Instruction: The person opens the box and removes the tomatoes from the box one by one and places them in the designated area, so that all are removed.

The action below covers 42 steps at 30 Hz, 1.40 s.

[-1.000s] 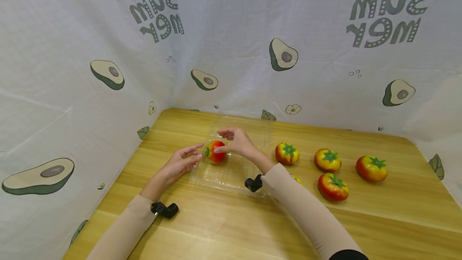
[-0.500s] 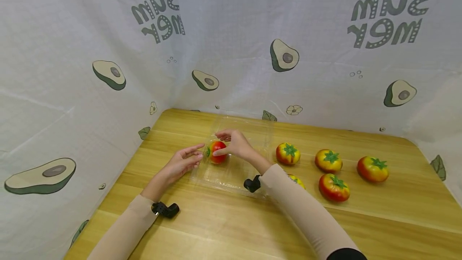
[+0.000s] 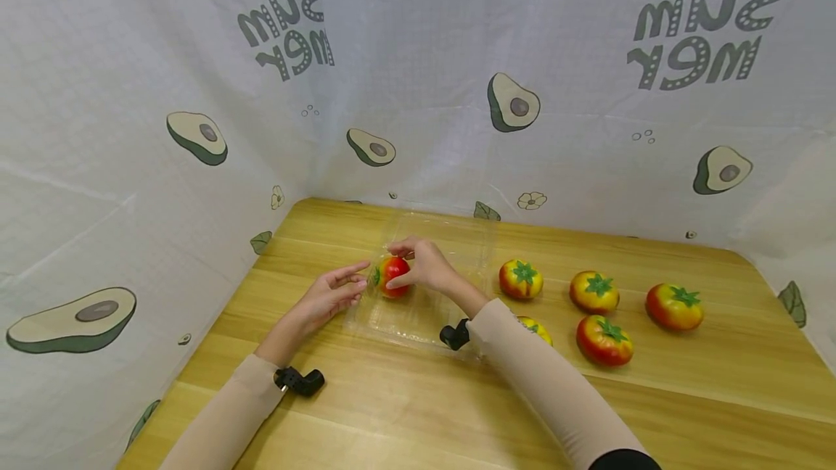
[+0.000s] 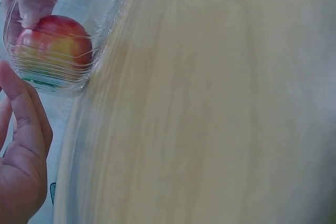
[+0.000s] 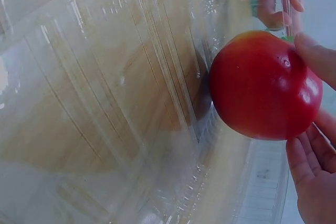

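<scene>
A red and yellow tomato (image 3: 395,277) with a green leafy top lies on its side at the left end of a clear plastic box (image 3: 405,325). My right hand (image 3: 427,265) reaches into the box and holds this tomato between thumb and fingers. In the right wrist view the same tomato (image 5: 262,85) shows its smooth red side, with fingertips on it. Just outside the box's left wall is my left hand (image 3: 326,294), its fingers extended and loosely bent. The left wrist view has that hand (image 4: 23,140) close below the box wall; whether it touches is unclear.
Right of the box sit several more tomatoes, including one near the box (image 3: 520,279), one at the far right (image 3: 674,306) and one partly behind my right sleeve (image 3: 537,329). The box's clear lid (image 3: 447,227) lies folded back toward the curtain (image 3: 431,93).
My right hand's fingers have shifted slightly left and closer around the tomato. The left hand and the box have hardly moved.
</scene>
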Each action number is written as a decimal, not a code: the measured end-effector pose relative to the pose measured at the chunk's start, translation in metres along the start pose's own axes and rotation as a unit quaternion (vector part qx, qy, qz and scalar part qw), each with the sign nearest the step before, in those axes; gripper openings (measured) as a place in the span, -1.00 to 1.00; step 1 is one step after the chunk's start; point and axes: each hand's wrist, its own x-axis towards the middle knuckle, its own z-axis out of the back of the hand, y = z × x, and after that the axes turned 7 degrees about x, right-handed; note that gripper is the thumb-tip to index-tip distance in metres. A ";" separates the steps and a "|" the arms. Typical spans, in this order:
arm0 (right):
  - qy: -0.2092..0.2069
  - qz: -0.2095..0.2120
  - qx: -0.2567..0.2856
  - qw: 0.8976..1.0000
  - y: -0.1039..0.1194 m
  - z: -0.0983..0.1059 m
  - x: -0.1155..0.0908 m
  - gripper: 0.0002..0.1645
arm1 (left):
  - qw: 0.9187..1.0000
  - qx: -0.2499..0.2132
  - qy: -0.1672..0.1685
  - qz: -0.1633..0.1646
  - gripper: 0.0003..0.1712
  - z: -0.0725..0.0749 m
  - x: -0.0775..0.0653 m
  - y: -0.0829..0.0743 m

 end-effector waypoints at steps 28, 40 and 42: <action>0.051 0.031 -0.046 0.997 -0.001 0.010 -0.004 -0.26 | 1.000 -0.011 -0.010 0.007 -0.40 -0.001 0.002 0.002; 0.062 0.049 -0.071 0.994 -0.001 0.012 -0.006 -0.33 | 1.000 -0.014 -0.004 -0.003 -0.39 -0.002 0.001 0.003; 0.065 0.042 -0.070 0.994 -0.001 0.012 -0.007 -0.34 | 1.000 -0.014 -0.005 -0.003 -0.39 -0.002 0.001 0.003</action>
